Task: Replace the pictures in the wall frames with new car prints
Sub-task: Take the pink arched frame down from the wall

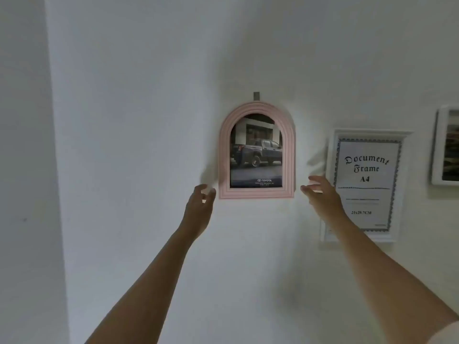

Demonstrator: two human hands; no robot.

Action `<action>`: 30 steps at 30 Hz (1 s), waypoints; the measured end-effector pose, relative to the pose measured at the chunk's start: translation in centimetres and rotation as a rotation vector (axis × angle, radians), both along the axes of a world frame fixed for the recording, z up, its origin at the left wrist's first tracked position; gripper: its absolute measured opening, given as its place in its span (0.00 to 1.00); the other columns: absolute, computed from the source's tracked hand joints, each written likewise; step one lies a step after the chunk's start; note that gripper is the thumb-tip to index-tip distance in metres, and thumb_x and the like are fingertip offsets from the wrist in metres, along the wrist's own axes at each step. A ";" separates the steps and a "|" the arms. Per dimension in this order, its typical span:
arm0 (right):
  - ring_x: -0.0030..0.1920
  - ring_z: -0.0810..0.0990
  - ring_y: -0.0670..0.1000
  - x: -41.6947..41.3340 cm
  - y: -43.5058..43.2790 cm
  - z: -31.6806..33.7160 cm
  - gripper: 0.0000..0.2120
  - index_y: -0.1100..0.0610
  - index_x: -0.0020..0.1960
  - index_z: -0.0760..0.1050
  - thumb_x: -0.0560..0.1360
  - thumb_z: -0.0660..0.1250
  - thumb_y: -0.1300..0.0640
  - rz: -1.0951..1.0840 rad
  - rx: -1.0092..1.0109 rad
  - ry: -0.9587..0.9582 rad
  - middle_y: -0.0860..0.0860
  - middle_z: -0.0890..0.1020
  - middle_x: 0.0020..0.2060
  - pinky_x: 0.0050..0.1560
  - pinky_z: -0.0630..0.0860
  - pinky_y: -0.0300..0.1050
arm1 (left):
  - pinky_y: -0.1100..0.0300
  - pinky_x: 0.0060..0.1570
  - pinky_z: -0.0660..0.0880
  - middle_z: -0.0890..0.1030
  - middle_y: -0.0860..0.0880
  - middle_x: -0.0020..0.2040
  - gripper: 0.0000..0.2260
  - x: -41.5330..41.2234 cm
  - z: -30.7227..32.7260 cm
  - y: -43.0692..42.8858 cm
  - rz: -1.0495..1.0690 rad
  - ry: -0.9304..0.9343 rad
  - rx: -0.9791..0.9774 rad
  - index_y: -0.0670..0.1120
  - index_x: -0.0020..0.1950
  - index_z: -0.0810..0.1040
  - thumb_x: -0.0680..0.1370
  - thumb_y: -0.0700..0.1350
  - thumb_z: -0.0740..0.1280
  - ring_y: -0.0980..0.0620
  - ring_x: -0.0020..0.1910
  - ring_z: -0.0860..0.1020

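Pink arched frame (257,150) hangs on the white wall (139,120) from a small grey hook (256,96) at its top, near the middle of the view. Behind its glass sits a car print (256,155) of a dark pickup truck parked by a building, with a Toyota logo along the bottom. Going left to right: the left hand (200,207) is raised just beside the frame's lower left corner, its fingers (211,193) loosely curled and apart, holding nothing; whether they touch the frame is unclear. Then comes the frame itself. The right hand (323,194) is raised near the lower right corner, fingers (309,187) spread and empty, apart from the frame. Behind that hand hangs a white document frame (365,184) with its "Document Frame A4" insert. Another white frame (445,145) is cut off at the right edge.
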State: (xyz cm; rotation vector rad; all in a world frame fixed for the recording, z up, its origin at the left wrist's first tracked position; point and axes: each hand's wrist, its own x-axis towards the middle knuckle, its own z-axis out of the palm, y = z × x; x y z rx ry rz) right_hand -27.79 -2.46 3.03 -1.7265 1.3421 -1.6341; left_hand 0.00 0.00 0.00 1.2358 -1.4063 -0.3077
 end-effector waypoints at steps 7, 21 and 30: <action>0.54 0.74 0.51 2.8 -4.4 0.7 0.21 0.51 0.69 0.66 0.77 0.63 0.60 0.138 -0.123 -0.192 0.52 0.76 0.55 0.51 0.74 0.41 | 0.43 0.65 0.68 0.62 0.45 0.73 0.26 -2.3 1.0 -3.4 -0.172 -0.031 -0.090 0.56 0.75 0.47 0.81 0.52 0.57 0.41 0.67 0.67; 0.53 0.75 0.43 2.5 -1.0 2.8 0.21 0.44 0.68 0.65 0.79 0.60 0.60 0.414 -0.307 -0.306 0.48 0.77 0.50 0.63 0.68 0.39 | 0.60 0.54 0.76 0.62 0.46 0.72 0.20 -4.1 1.5 -0.2 -0.267 0.210 -0.323 0.55 0.72 0.54 0.82 0.45 0.54 0.45 0.65 0.69; 0.58 0.73 0.38 0.7 5.8 -7.0 0.22 0.49 0.67 0.65 0.77 0.62 0.66 0.256 -0.371 -0.338 0.46 0.75 0.61 0.60 0.68 0.31 | 0.46 0.67 0.65 0.64 0.48 0.67 0.24 -6.3 -5.7 2.9 -0.063 -0.181 -0.096 0.62 0.73 0.47 0.80 0.53 0.54 0.51 0.66 0.65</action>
